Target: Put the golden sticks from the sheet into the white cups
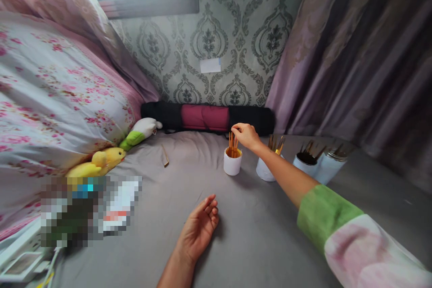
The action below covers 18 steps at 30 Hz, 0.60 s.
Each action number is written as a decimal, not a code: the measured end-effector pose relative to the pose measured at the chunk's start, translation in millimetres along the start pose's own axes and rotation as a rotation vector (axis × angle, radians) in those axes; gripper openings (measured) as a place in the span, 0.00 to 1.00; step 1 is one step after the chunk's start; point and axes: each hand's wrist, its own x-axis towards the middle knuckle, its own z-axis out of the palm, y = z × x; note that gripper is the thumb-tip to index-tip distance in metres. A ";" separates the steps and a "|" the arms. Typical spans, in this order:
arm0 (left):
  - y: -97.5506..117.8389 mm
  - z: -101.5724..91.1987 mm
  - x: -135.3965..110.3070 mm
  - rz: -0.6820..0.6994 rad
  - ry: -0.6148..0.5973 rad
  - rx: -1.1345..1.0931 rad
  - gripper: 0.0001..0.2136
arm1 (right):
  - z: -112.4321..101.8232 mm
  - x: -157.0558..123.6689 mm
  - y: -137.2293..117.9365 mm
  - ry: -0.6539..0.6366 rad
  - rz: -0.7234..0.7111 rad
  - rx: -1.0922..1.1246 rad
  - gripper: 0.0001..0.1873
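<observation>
My right hand (246, 136) reaches forward over a white cup (232, 164) that holds several thin orange-brown sticks (232, 144). Its fingertips are pinched together at the tops of those sticks. My left hand (200, 228) rests palm up on the grey sheet (256, 234), fingers loosely curled and holding nothing. Further right stand a second white cup (263, 170) and two more containers (315, 164), all with similar sticks in them. One loose stick (165, 155) lies on the sheet to the left of the first cup.
A black and maroon bolster (205, 118) lies along the patterned wall. A floral duvet (50, 99) is piled at the left, with a yellow plush toy (97, 163) and a green and white one (141, 131) at its edge. Curtains (364, 63) hang at the right.
</observation>
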 end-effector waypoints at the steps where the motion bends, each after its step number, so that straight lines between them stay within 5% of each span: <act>1: 0.0 0.0 0.1 -0.001 0.002 0.000 0.09 | -0.5 0.0 1.1 0.015 -0.004 0.010 0.13; 18: -0.2 1.7 0.3 0.014 -0.002 -0.005 0.08 | -18.9 -21.6 4.7 0.266 0.065 0.314 0.18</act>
